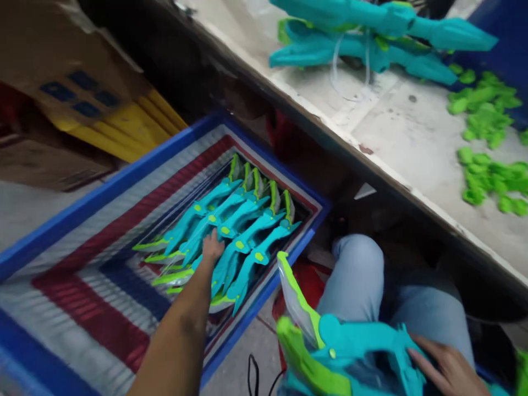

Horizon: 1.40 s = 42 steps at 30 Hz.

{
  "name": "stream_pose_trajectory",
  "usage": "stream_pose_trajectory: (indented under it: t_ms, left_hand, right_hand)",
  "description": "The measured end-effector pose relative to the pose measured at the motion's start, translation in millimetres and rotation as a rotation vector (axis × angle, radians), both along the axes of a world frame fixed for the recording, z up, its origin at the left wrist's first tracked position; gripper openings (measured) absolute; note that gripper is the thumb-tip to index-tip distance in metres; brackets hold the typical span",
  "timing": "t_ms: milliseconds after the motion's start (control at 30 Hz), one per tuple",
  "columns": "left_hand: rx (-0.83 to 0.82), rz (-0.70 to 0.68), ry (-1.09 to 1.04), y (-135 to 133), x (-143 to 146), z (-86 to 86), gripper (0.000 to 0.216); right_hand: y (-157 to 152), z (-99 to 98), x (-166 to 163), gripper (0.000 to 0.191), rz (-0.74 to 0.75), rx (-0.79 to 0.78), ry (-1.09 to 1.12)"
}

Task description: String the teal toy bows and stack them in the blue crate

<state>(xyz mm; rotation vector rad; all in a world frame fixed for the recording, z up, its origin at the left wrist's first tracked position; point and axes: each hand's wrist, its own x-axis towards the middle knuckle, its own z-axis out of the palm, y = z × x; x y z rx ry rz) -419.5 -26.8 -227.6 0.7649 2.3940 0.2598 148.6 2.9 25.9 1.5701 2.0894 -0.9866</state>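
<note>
Several teal plastic toy bows (247,214) with lime-green tips lie side by side in a large blue-rimmed crate (325,212). My left hand (212,247) reaches in among them, its fingers closed on the middle of one bow; the fingertips are partly hidden. Over my lap, my right hand (447,363) grips the end of another teal part, a toy bow (363,335) with green curved limbs and clear plastic along one. The lower edge of the view cuts this bow off.
On the white worktable (408,126) lie more teal bows (379,33) with a loose white string and piles of small green parts (487,110). A cardboard box (70,71) and yellow sheets (132,126) stand beyond the crate. The table edge overhangs my knees.
</note>
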Motion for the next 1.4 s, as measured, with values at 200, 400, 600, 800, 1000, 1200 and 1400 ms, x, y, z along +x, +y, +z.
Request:
stream_pose_trajectory:
  t_ms: [200,400,600,800,1000,1200,1400]
  left_hand:
    - [0.254,0.098,-0.016,0,53,65.4,0.059]
    - [0.740,0.152,0.016,-32,141,218.8,0.041]
    - [0.807,-0.843,-0.205,-66,305,287.8,0.026]
    - [0.379,-1.416,0.099,-77,413,238.6,0.053]
    - [0.160,-1.534,0.162,-46,420,249.1,0.035]
    - [-0.022,-1.503,-0.069,-5,420,262.5,0.060]
    - [-0.049,-1.444,-0.403,11,423,244.1,0.047]
  right_hand:
    - [20,13.9,-9,0.058,0.106,0.277,-0.056]
    - [39,-3.6,12,0.061,-0.008,0.529,-0.098]
    - [49,-9.9,23,0.048,0.035,0.625,-0.025]
    - [16,-7.3,41,0.061,0.166,0.736,0.009]
    - [33,-2.0,39,0.042,0.150,0.623,-0.055]
    - [98,5.3,59,0.031,0.293,0.048,0.369]
    - [111,3.3,51,0.050,0.226,0.030,0.318]
